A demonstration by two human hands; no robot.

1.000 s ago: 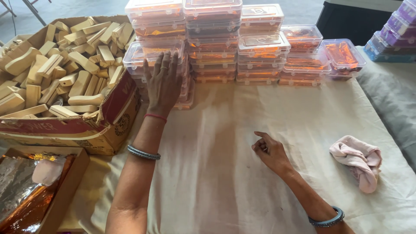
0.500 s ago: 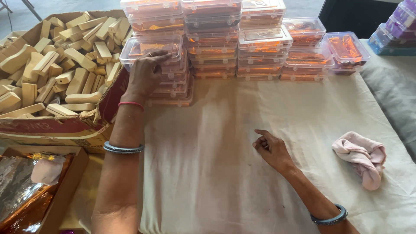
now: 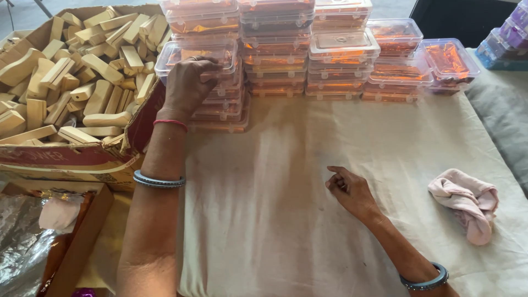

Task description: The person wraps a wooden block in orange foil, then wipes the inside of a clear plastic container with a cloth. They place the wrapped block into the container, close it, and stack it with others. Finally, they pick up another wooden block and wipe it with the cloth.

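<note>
- At the far left of the tabletop (image 3: 308, 181), covered with a cream cloth, the left hand (image 3: 187, 88) rests on the topmost clear plastic lidded box with orange foil inside (image 3: 195, 55), which sits on a stack just beside the big cardboard carton.
- A second ago that hand lay flat with fingers spread against the stack; now its fingers are curled over the near edge of the box, gripping its rim, though the box is not lifted.
- That shift reads as a press turning into a grasp, so the hold on the box looks freshly made.
- Right hand (image 3: 349, 190) lies loosely curled on the bare cloth, holding nothing, much as it did before.
- Open cardboard carton of pale wooden blocks (image 3: 66, 71) stands touching the stack's left side.
- More stacks of the same clear boxes (image 3: 341, 60) line the far edge.
- A crumpled pink cloth (image 3: 467, 201) lies well apart to the right.
- A brown tray with silver foil sheet (image 3: 33, 242) sits at the near left.
</note>
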